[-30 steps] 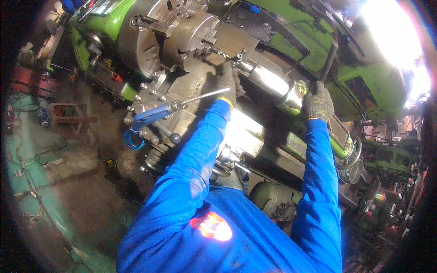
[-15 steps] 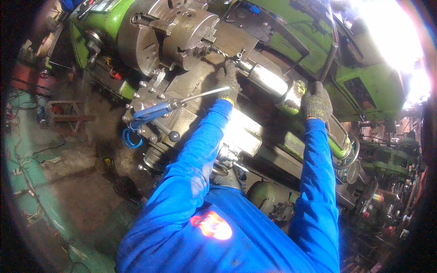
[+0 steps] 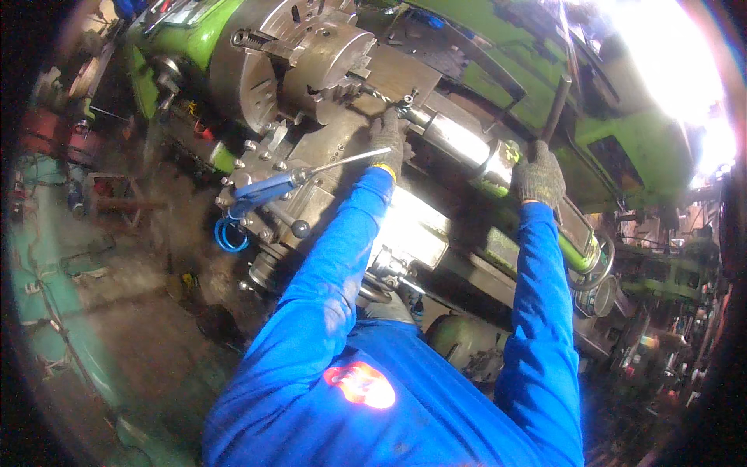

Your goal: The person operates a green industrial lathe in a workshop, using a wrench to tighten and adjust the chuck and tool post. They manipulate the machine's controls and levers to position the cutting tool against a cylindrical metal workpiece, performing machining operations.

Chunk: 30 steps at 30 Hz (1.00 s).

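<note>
From the head view, our gloved left grip [image 3: 387, 138] is just below the drill bit [image 3: 377, 94]; our right grip [image 3: 540, 177] is at the lever [image 3: 557, 109]. Whether either is open or closed, we cannot tell. The shiny cylinder [image 3: 459, 138] lies between them.

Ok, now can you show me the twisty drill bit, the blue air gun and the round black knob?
Drill bit [image 3: 378, 95], head view: middle of its spiral part.
Blue air gun [image 3: 264, 190], head view: its blue body.
Black knob [image 3: 300, 229], head view: middle of the ball.
</note>
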Available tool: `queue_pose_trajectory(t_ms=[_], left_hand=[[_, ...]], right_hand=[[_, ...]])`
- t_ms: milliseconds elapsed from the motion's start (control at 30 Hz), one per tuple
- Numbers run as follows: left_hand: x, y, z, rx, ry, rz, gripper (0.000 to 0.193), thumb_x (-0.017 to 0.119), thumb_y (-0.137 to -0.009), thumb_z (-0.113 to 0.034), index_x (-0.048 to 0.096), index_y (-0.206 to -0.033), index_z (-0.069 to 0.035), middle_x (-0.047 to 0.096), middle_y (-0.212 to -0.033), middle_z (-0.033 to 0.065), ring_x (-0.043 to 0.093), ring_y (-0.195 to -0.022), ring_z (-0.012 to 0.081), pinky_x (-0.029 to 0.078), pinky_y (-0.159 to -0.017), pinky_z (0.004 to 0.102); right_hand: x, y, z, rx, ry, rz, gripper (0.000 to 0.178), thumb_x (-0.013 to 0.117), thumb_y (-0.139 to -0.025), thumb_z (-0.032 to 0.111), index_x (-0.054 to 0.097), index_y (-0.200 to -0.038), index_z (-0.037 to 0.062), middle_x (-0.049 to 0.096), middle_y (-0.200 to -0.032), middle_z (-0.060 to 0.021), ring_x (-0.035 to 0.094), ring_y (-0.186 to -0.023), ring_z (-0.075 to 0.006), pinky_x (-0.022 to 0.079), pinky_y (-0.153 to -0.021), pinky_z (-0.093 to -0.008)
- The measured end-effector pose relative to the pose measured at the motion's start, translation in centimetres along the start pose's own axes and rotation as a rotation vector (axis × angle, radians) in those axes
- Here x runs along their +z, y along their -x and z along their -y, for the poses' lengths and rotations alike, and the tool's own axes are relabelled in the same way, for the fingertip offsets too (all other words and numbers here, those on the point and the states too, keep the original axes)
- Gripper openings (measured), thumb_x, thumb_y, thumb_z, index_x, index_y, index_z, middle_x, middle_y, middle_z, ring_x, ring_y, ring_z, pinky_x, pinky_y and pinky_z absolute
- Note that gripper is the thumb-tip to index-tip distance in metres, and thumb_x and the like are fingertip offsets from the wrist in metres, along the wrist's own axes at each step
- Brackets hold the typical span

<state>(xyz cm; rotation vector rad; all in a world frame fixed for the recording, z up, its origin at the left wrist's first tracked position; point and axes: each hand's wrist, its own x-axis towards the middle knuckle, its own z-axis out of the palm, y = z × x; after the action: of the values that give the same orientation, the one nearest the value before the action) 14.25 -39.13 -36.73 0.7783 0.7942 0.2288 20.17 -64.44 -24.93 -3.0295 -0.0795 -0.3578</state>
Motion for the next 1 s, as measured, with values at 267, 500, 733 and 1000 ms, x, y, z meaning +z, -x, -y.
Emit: queue_pose_trajectory(t_ms=[267, 500, 733, 1000], left_hand=[[-2.3, -4.6, 0.6, -0.257, 0.333, 0.332, 0.045, 0.053, -0.101, -0.049, 0.063, -0.09, -0.007, 0.056, -0.063, 0.0028, 0.044, -0.041, 0.0125, 0.036, -0.035, 0.0293], [-5.1, -7.8, 5.5, 0.549, -0.465, 0.037, 0.037, 0.057, -0.096, -0.04, 0.057, -0.109, -0.005, 0.055, -0.08, 0.0104, 0.051, -0.061, 0.0241, 0.046, -0.054, 0.0387], [-6.0, -10.0, 5.7, 0.527, -0.997, -0.117, 0.042, 0.064, -0.095, -0.027, 0.054, -0.13, -0.007, 0.067, -0.106, 0.0197, 0.069, -0.091, 0.036, 0.057, -0.078, 0.0503], [-6.1, -9.9, 4.9, -0.056, 0.279, 0.702, 0.025, 0.059, -0.101, -0.04, 0.059, -0.094, -0.016, 0.063, -0.081, 0.0028, 0.063, -0.081, 0.0244, 0.05, -0.07, 0.0405]], right_hand=[[-0.4, 0.1, -0.2, -0.01, 0.005, 0.017, 0.028, 0.063, -0.096, 0.039, 0.065, -0.11, 0.0147, 0.072, -0.112, -0.017, 0.068, -0.11, -0.039, 0.054, -0.089, -0.0532], [-1.5, 0.1, 0.4, -0.021, -0.053, 0.005, 0.023, 0.062, -0.097, 0.035, 0.066, -0.11, 0.0159, 0.072, -0.111, -0.0175, 0.069, -0.106, -0.0402, 0.055, -0.087, -0.0539], [-1.7, 0.3, 0.2, -0.052, -0.095, -0.006, 0.018, 0.061, -0.094, 0.027, 0.067, -0.107, 0.0151, 0.073, -0.105, -0.0189, 0.071, -0.101, -0.0408, 0.055, -0.084, -0.054], [-1.5, 0.5, -0.4, -0.031, -0.064, 0.002, 0.019, 0.061, -0.095, 0.029, 0.067, -0.107, 0.0153, 0.072, -0.108, -0.0184, 0.07, -0.104, -0.0394, 0.055, -0.086, -0.053]])
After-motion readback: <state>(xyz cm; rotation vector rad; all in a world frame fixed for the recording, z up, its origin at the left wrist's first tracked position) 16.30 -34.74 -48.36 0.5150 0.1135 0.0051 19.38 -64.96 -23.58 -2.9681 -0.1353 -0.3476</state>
